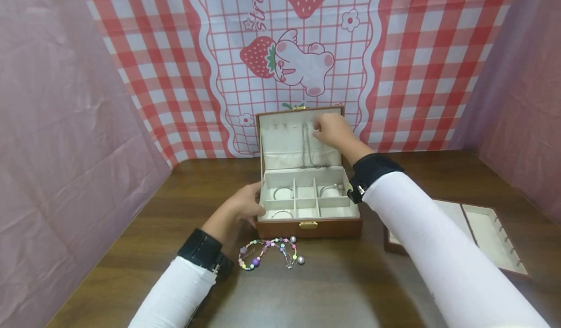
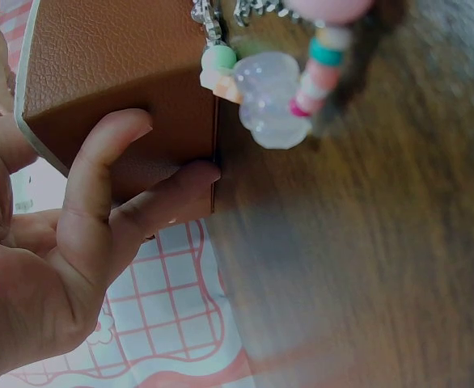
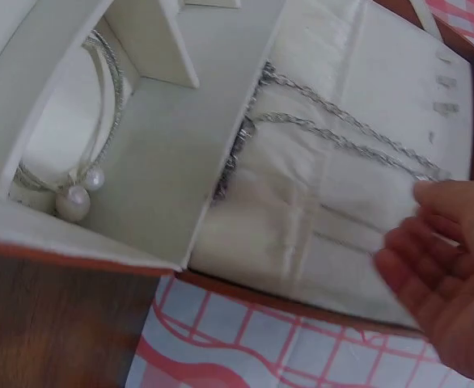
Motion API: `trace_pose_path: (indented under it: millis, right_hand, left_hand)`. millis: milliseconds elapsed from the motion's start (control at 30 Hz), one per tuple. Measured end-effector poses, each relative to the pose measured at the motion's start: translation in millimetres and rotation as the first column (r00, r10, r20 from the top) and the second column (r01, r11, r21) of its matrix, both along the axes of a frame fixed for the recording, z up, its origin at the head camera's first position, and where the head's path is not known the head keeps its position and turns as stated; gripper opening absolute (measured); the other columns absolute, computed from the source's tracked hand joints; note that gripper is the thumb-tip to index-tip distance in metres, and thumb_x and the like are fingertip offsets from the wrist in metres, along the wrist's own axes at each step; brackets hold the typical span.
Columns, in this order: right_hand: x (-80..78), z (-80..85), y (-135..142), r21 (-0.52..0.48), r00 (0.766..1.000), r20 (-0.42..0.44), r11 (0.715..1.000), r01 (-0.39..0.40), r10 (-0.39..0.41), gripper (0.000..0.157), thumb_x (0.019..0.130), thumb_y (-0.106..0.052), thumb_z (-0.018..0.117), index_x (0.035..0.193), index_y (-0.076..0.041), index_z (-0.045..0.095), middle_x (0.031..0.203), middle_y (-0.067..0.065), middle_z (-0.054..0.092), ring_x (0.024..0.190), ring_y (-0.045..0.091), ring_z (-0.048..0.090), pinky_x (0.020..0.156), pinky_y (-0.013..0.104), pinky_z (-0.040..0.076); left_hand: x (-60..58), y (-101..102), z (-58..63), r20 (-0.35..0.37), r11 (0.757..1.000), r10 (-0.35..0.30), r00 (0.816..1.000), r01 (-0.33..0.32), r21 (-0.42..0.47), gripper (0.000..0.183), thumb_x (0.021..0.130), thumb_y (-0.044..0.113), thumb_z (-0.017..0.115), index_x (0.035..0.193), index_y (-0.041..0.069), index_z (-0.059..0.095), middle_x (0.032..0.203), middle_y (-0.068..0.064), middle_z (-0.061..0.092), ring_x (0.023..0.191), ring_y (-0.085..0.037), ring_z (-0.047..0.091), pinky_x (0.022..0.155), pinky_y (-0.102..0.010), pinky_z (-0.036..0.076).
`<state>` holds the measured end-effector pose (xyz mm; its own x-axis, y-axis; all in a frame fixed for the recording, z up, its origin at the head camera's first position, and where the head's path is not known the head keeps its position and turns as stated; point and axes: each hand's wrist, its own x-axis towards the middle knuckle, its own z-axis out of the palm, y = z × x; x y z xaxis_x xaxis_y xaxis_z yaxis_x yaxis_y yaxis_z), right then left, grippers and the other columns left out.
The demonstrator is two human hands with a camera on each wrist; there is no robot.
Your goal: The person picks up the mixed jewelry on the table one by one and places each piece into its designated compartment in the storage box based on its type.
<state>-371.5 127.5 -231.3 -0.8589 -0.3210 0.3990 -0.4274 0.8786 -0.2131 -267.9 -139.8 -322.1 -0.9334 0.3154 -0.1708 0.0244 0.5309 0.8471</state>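
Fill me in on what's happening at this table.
A person's left hand holds the left side of an open brown rectangular jewelry box. Their right hand is at its raised cream-lined lid, by a silver chain necklace hanging there; whether it holds that is unclear. Round silver bangles sit in the cream compartments. Colourful beaded jewelry lies on the brown wooden table in front.

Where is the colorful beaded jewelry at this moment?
In the head view, the beaded jewelry lies on the wooden tabletop, just in front of the open jewelry box, toward its left side, near the person's left hand.
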Motion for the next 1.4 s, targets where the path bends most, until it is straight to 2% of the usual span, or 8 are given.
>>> trace_pose_path:
  millis: [200,367,533,667,833,933,1167,1400]
  right_hand:
    - [10.9,4.0,9.7,0.039,0.967,0.256,0.999,-0.002,-0.008,0.018,0.087,-0.014,0.068,0.092,0.002,0.066,0.093,0.016,0.065,0.084,0.031,0.061,0.077,0.043,0.053]
    - [12.6,-3.3,7.8,0.087,0.88,0.473,0.996,0.003,-0.044,0.022,0.086,-0.018,0.067,0.072,-0.002,0.06,0.068,0.004,0.052,0.058,0.016,0.048,0.054,0.028,0.045]
    - [11.3,-10.8,-3.8,0.109,0.824,0.552,0.991,0.08,-0.128,0.025,0.088,-0.018,0.065,0.071,-0.005,0.052,0.055,-0.001,0.043,0.048,0.012,0.043,0.05,0.024,0.041]
    - [12.9,-15.0,-12.1,0.174,0.825,0.53,0.977,0.12,-0.196,0.021,0.088,-0.018,0.063,0.089,0.002,0.058,0.064,0.003,0.048,0.054,0.015,0.045,0.058,0.029,0.043]
    - [13.8,-23.4,-18.1,0.217,0.847,0.466,0.961,0.171,-0.256,0.032,0.088,-0.019,0.06,0.107,0.006,0.063,0.102,0.017,0.06,0.087,0.028,0.055,0.083,0.038,0.051]
    - [13.7,-30.5,-24.1,0.197,0.843,0.446,0.952,0.236,-0.301,0.041,0.09,-0.026,0.059,0.115,0.006,0.062,0.12,0.022,0.059,0.103,0.033,0.057,0.09,0.045,0.051]
    - [13.2,-46.0,-42.4,0.172,0.854,0.359,0.926,0.336,-0.377,0.074,0.084,-0.065,0.062,0.12,0.0,0.064,0.118,0.018,0.064,0.097,0.032,0.064,0.072,0.043,0.056]
    - [10.6,-51.0,-49.4,0.188,0.863,0.3,0.912,0.364,-0.407,0.069,0.075,-0.059,0.075,0.111,-0.001,0.067,0.108,0.015,0.067,0.089,0.029,0.065,0.062,0.04,0.056]
  left_hand:
    - [0.7,0.1,1.0,-0.007,1.0,-0.016,1.0,0.016,0.02,0.095,0.066,-0.02,0.059,0.152,0.004,0.028,0.138,-0.031,0.046,0.072,-0.034,0.065,0.046,-0.046,0.056]
    - [1.2,1.8,0.5,-0.004,1.0,-0.008,1.0,0.008,0.008,0.097,0.066,-0.019,0.06,0.153,0.004,0.025,0.142,-0.031,0.043,0.073,-0.035,0.066,0.048,-0.047,0.056]
    - [0.6,2.2,-2.7,-0.011,1.0,-0.003,1.0,0.003,0.001,0.094,0.065,-0.02,0.059,0.151,0.005,0.031,0.142,-0.029,0.043,0.074,-0.035,0.066,0.048,-0.047,0.056]
    - [1.1,3.1,-3.2,-0.02,1.0,-0.001,1.0,0.001,-0.001,0.093,0.064,-0.019,0.059,0.15,0.005,0.034,0.141,-0.027,0.045,0.074,-0.034,0.066,0.047,-0.047,0.056]
    - [2.9,3.8,0.6,-0.01,1.0,0.003,1.0,-0.003,-0.001,0.093,0.066,-0.019,0.059,0.151,0.005,0.032,0.142,-0.029,0.044,0.075,-0.035,0.066,0.047,-0.046,0.056]
    - [3.5,3.5,1.9,-0.002,1.0,0.007,1.0,-0.007,-0.012,0.094,0.067,-0.019,0.06,0.152,0.005,0.029,0.142,-0.03,0.043,0.074,-0.036,0.066,0.048,-0.046,0.057]
    - [3.4,4.0,1.2,0.005,1.0,0.003,1.0,-0.003,-0.004,0.093,0.067,-0.019,0.06,0.152,0.005,0.029,0.142,-0.03,0.043,0.077,-0.036,0.066,0.048,-0.046,0.057]
    - [2.3,4.1,0.3,-0.007,1.0,0.005,1.0,-0.005,0.0,0.094,0.066,-0.02,0.059,0.152,0.005,0.03,0.143,-0.028,0.043,0.079,-0.038,0.066,0.048,-0.047,0.057]
